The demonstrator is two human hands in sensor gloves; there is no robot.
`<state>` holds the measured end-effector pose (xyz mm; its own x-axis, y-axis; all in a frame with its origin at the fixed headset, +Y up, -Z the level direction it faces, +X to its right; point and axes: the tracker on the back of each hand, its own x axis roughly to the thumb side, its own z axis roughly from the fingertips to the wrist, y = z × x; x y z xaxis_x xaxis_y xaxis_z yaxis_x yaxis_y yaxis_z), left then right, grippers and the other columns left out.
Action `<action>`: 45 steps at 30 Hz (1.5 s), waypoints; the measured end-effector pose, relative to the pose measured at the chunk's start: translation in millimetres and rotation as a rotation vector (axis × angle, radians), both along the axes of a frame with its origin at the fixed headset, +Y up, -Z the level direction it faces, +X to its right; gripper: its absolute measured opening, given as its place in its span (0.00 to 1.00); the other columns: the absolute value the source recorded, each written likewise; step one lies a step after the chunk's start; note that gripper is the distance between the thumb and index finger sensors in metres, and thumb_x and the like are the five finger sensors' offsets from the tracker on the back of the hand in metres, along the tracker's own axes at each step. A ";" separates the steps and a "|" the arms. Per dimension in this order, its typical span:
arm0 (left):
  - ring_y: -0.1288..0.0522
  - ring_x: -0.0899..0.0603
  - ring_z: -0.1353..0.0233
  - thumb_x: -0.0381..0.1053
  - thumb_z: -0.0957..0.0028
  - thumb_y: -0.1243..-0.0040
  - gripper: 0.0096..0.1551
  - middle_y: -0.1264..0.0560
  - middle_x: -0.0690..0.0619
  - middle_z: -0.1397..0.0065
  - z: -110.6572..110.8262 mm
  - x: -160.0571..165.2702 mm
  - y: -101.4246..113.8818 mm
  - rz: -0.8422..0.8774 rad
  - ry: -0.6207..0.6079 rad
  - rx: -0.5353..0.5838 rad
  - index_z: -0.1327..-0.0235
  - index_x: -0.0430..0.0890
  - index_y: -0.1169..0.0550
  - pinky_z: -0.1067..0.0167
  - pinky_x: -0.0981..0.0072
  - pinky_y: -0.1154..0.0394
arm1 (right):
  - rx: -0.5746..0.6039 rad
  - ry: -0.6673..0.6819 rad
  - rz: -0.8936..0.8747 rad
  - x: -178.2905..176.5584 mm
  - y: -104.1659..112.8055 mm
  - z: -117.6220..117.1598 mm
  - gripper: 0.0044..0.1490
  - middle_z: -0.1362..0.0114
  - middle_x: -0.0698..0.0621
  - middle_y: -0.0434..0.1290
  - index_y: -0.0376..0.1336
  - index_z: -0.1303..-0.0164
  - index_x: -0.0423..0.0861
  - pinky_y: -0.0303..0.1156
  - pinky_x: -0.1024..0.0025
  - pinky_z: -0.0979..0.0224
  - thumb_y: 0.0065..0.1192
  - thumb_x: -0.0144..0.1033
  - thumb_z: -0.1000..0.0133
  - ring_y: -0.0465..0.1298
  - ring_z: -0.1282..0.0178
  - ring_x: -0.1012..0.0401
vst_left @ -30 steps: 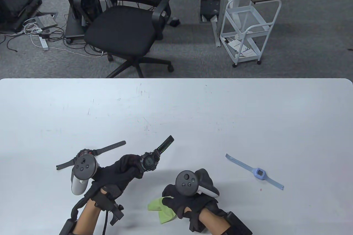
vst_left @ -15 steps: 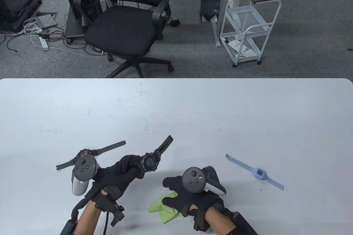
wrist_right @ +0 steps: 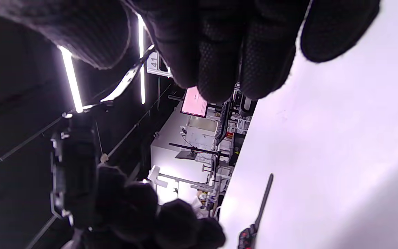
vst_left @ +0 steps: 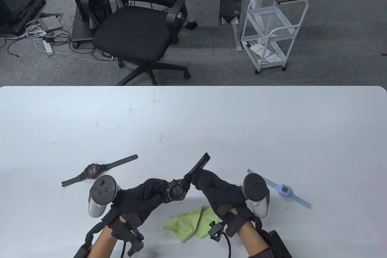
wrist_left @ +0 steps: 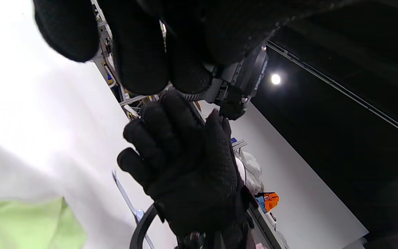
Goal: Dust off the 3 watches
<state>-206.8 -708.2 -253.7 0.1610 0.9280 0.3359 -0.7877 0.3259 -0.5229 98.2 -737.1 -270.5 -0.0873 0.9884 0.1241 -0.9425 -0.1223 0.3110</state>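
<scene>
The only legible mark is the number "41" on a small white sign [wrist_right: 153,62] in the right wrist view, at about 11 o'clock from the middle of that picture, beside a bright light strip. The black watch [vst_left: 177,190] carries blue lettering on the rim of its case, seen in the left wrist view, but it is too small to read; print on papers in the white cart [vst_left: 269,57] is likewise illegible

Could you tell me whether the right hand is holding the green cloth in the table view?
No, the green cloth lies on the table while the right hand holds the black watch strap.
</scene>
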 end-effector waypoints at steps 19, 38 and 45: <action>0.26 0.30 0.28 0.56 0.42 0.40 0.41 0.28 0.42 0.20 26.4 65.3 -26.9 -0.140 -0.156 -0.033 0.17 0.44 0.35 0.34 0.24 0.33 | -0.061 -0.088 -0.210 16.6 1.6 -7.5 0.29 0.51 0.52 0.86 0.76 0.45 0.46 0.84 0.62 0.59 0.72 0.54 0.46 0.88 0.63 0.66; 0.30 0.27 0.24 0.74 0.48 0.38 0.46 0.25 0.40 0.23 26.2 56.5 -18.4 -0.593 -0.280 0.232 0.30 0.41 0.20 0.32 0.20 0.37 | -0.143 -0.330 -0.197 68.2 -4.6 -17.8 0.29 0.52 0.52 0.85 0.76 0.45 0.45 0.84 0.65 0.63 0.71 0.54 0.46 0.88 0.66 0.67; 0.39 0.28 0.18 0.72 0.50 0.33 0.53 0.36 0.40 0.16 36.3 82.7 -36.1 -0.930 -0.366 0.279 0.20 0.41 0.30 0.29 0.20 0.42 | -0.137 -0.316 -0.186 65.5 -4.4 -17.7 0.29 0.52 0.52 0.85 0.76 0.45 0.45 0.84 0.64 0.62 0.71 0.54 0.46 0.88 0.65 0.66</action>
